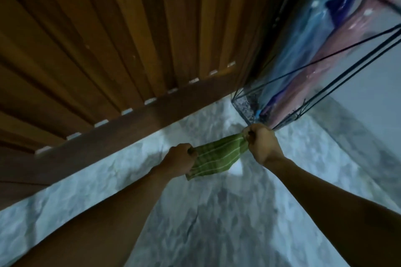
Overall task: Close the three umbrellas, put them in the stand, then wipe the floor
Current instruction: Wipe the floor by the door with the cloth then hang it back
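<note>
Forearms: both bare, reaching in from the bottom corners and meeting over the pale marbled floor (206, 223).
Left hand: the left hand (179, 159) is curled into a fist, gripping the lower end of the green cloth (213, 159); its knuckles face the camera.
Right hand: the right hand (261, 141) is curled tight as well, pinching the upper end of the same cloth in its fingers; it sits higher and further from the camera than the left hand.
Cloth: green with thin pale stripes, drawn out between the two hands, bunched narrow at the right hand and wider toward the left hand, where a loose corner hangs below the fist. Whether it touches the floor I cannot tell.
Umbrella stand: a thin black wire frame (325, 84) just beyond the right hand, its bottom corner almost at the knuckles; it stands on the floor.
Umbrellas: inside the frame, rising away up and right of the right hand, a folded clear bluish umbrella (288, 60) and beside it a pink one (338, 50); a dark blue patch (338, 10) shows between them higher up, though what it belongs to is blurred. Their tips sit low in the stand, close to the right hand.
Wooden panel: brown vertical slats (108, 39) with a darker bottom rail, beyond the left hand, meeting the floor.
Wall: plain pale wall (373, 84) to the right of the stand.
</note>
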